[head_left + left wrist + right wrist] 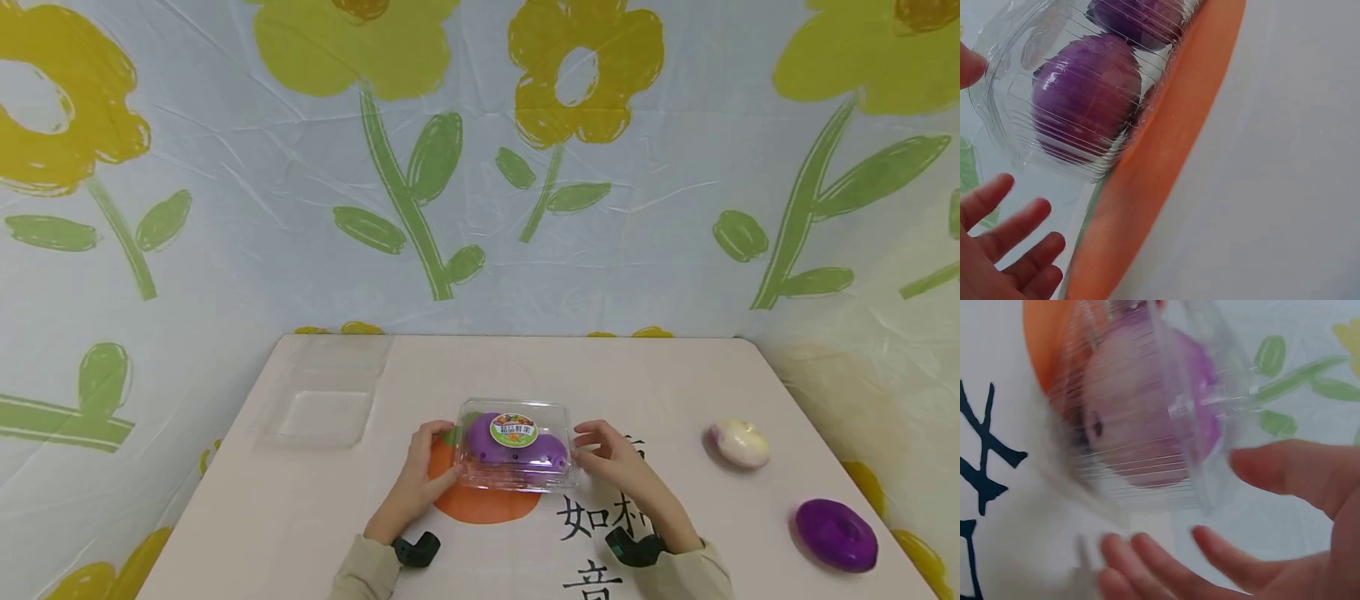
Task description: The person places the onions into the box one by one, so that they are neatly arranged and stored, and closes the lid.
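A closed clear plastic clamshell box (555,413) sits near the middle of the table, over a printed orange shape. Through its lid show rounded purple fruit-like pieces (489,440), and a round fruit-picture sticker (513,430) is on top. My left hand (420,477) is at the box's left side, thumb right at its edge and the other fingers spread beside it in the left wrist view. At the opposite side is my right hand (611,460), its thumb and fingers spread around the near corner without gripping in the right wrist view.
An open clear plastic box (330,417) lies at the back left. To the right are a whitish-purple rounded piece (741,443) and a glossy purple one (836,535) near the table's edge. A flowered cloth (637,267) hangs behind the table.
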{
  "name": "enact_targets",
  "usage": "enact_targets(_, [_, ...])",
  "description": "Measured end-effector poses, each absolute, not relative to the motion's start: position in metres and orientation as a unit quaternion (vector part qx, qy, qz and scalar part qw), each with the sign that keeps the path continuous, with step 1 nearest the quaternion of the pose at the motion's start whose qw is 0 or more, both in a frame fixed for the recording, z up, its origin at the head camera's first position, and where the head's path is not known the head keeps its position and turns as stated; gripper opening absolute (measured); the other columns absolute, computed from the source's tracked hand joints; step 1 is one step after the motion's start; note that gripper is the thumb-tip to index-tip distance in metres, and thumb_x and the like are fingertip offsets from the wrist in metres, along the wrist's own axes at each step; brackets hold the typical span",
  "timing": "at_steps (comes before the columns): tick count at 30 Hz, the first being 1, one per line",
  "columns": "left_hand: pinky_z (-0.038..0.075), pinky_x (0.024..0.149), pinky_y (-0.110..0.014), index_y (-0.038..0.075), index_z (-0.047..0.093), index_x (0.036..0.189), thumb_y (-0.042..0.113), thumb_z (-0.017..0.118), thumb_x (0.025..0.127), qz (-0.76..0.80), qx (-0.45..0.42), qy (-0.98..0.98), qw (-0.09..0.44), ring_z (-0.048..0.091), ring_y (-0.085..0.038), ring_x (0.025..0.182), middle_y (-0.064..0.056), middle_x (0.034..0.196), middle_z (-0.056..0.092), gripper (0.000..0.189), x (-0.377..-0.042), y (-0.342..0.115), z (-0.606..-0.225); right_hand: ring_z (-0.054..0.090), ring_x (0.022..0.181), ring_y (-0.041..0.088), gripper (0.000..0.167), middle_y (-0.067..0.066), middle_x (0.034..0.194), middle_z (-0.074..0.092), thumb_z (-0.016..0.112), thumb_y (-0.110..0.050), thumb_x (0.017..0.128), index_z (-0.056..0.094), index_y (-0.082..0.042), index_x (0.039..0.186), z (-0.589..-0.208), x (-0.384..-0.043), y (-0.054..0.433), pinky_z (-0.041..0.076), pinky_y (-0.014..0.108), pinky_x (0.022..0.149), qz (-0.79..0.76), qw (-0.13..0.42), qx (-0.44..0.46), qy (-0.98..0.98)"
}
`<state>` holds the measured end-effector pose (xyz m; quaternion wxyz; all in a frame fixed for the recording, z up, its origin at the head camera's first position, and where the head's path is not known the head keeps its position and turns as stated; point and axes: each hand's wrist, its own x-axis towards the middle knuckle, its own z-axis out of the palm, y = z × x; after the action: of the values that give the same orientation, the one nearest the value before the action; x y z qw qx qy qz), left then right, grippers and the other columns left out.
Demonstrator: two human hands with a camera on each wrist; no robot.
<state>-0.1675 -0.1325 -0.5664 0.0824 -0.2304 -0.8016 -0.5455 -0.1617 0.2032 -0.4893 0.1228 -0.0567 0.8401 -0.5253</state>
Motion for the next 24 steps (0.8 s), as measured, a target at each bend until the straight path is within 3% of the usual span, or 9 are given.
enact_targets(4, [0.041, 0.072, -0.025, 0.01, 0.055, 0.09, 0.005, 0.068, 0.081, -0.548, -0.253, -0.79, 0.106, 0.047, -0.014, 0.084, -0.002, 0.087, 0.052, 0.017, -0.168, -0.132, -0.567, 0.067, 0.083, 0.031, 0.032, 0.018, 0.1, 0.067, 0.06, -0.014, 0.094, 0.057, 0.008, 0.117, -0.482, -0.159, 0.211, 0.059, 0.04, 0.073, -0.535, 0.217, -0.119, 0.808])
enact_targets(6, [0.035, 0.056, -0.019, 0.013, 0.054, 0.074, -0.001, 0.066, 0.081, -0.558, -0.259, -0.783, 0.086, 0.043, -0.006, 0.066, 0.002, 0.069, 0.048, 0.019, -0.167, -0.132, -0.566, 0.067, 0.077, 0.029, 0.027, 0.02, 0.092, 0.069, 0.056, -0.013, 0.096, 0.062, 0.01, 0.109, -0.483, -0.16, 0.216, 0.059, 0.04, 0.07, -0.544, 0.259, -0.147, 0.784])
enact_targets(9, [0.037, 0.044, -0.016, 0.008, 0.059, 0.062, -0.003, 0.059, 0.087, -0.605, -0.255, -0.754, -0.017, 0.044, -0.001, 0.05, -0.002, 0.054, 0.053, 0.027, -0.164, -0.133, -0.561, 0.068, 0.072, 0.024, 0.029, 0.026, 0.09, 0.071, 0.05, -0.011, 0.098, 0.066, 0.013, 0.1, -0.49, -0.165, 0.22, 0.06, 0.037, 0.068, -0.571, 0.311, -0.172, 0.74])
enact_targets(13, [0.05, 0.045, -0.021, -0.01, 0.069, 0.074, 0.009, 0.05, 0.099, -0.665, -0.23, -0.683, -0.196, 0.061, -0.009, 0.05, -0.021, 0.068, 0.069, 0.037, -0.163, -0.132, -0.553, 0.071, 0.072, 0.018, 0.035, 0.029, 0.094, 0.071, 0.044, -0.009, 0.1, 0.063, 0.02, 0.102, -0.507, -0.176, 0.223, 0.06, 0.034, 0.069, -0.627, 0.372, -0.197, 0.656])
enact_targets(16, [0.058, 0.06, -0.027, -0.017, 0.069, 0.094, 0.021, 0.045, 0.104, -0.7, -0.208, -0.616, -0.296, 0.071, -0.018, 0.067, -0.027, 0.087, 0.072, 0.046, -0.164, -0.132, -0.553, 0.073, 0.079, 0.02, 0.039, 0.031, 0.1, 0.07, 0.036, -0.006, 0.101, 0.059, 0.026, 0.106, -0.521, -0.183, 0.224, 0.06, 0.033, 0.073, -0.663, 0.413, -0.223, 0.583])
enact_targets(20, [0.059, 0.079, -0.038, -0.019, 0.064, 0.11, 0.027, 0.045, 0.105, -0.732, -0.183, -0.549, -0.36, 0.073, -0.032, 0.093, -0.029, 0.105, 0.07, 0.05, -0.165, -0.133, -0.557, 0.073, 0.092, 0.027, 0.042, 0.038, 0.11, 0.064, 0.03, -0.004, 0.101, 0.055, 0.028, 0.113, -0.534, -0.186, 0.224, 0.058, 0.038, 0.082, -0.685, 0.444, -0.253, 0.519])
enact_targets(24, [0.057, 0.087, -0.042, -0.018, 0.063, 0.115, 0.029, 0.047, 0.103, -0.74, -0.175, -0.53, -0.376, 0.07, -0.037, 0.101, -0.03, 0.11, 0.068, 0.051, -0.165, -0.131, -0.557, 0.069, 0.105, 0.034, 0.045, 0.045, 0.119, 0.054, 0.027, -0.007, 0.102, 0.05, 0.028, 0.121, -0.539, -0.185, 0.222, 0.053, 0.046, 0.093, -0.688, 0.468, -0.275, 0.482])
